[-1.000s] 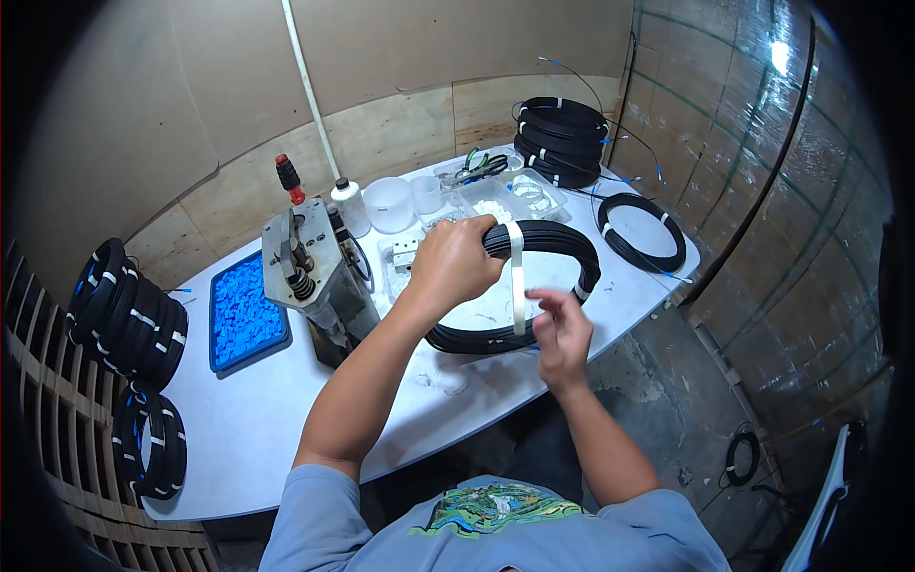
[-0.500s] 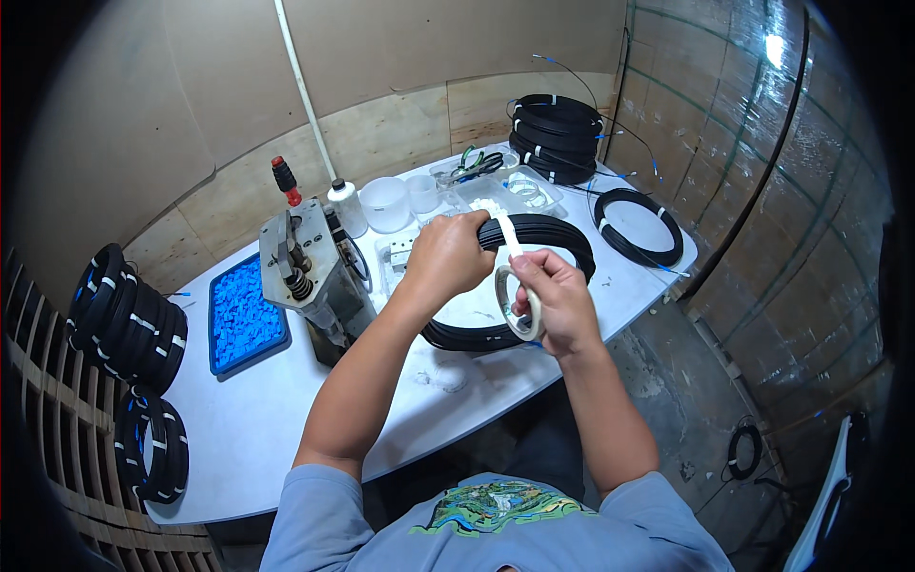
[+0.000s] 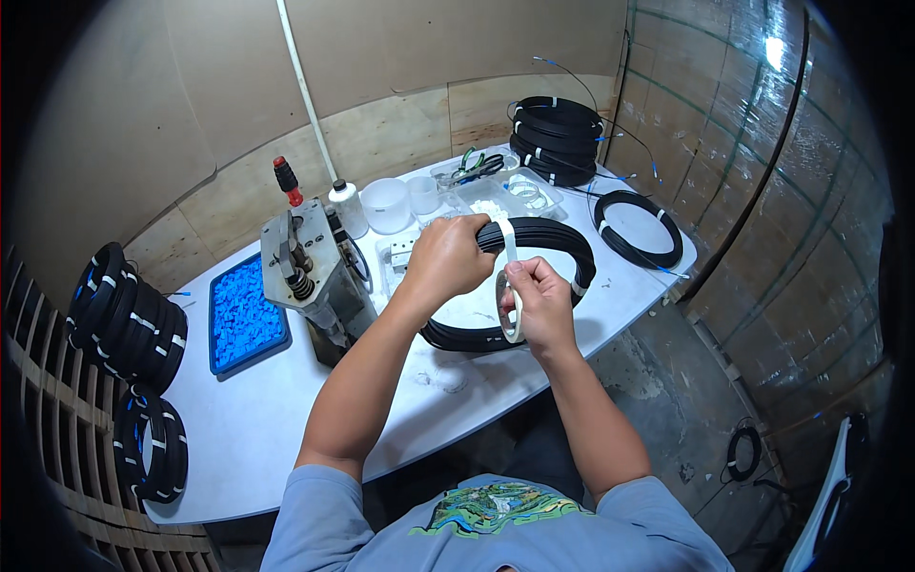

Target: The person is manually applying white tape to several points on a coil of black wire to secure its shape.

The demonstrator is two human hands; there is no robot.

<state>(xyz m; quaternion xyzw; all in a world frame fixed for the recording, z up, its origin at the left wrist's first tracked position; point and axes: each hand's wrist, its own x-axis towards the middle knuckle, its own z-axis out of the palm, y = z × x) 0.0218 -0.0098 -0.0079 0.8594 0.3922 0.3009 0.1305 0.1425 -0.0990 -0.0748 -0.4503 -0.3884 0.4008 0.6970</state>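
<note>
A thick coil of black cable (image 3: 555, 235) is held tilted above the white table. My left hand (image 3: 446, 255) is closed around its upper left side. My right hand (image 3: 545, 307) grips a roll of white tape (image 3: 516, 329) inside the ring of the coil. From the roll a taut strip of tape (image 3: 509, 240) runs up and over the top of the coil, just right of my left fingers. Another white band (image 3: 579, 287) wraps the coil's right side. My left fingertips are partly hidden behind the cable.
A metal hand press (image 3: 310, 257) and a tray of blue pieces (image 3: 246, 319) stand at left. Taped coils (image 3: 133, 310) pile up at the far left, and more coils (image 3: 556, 133) at the back right. A single coil (image 3: 637, 229) lies near the right edge. Plastic cups (image 3: 386, 205) stand behind.
My right hand has shifted slightly left and turned the tape roll more edge-on. The tape strip now hangs straighter over the coil. My left hand keeps its hold.
</note>
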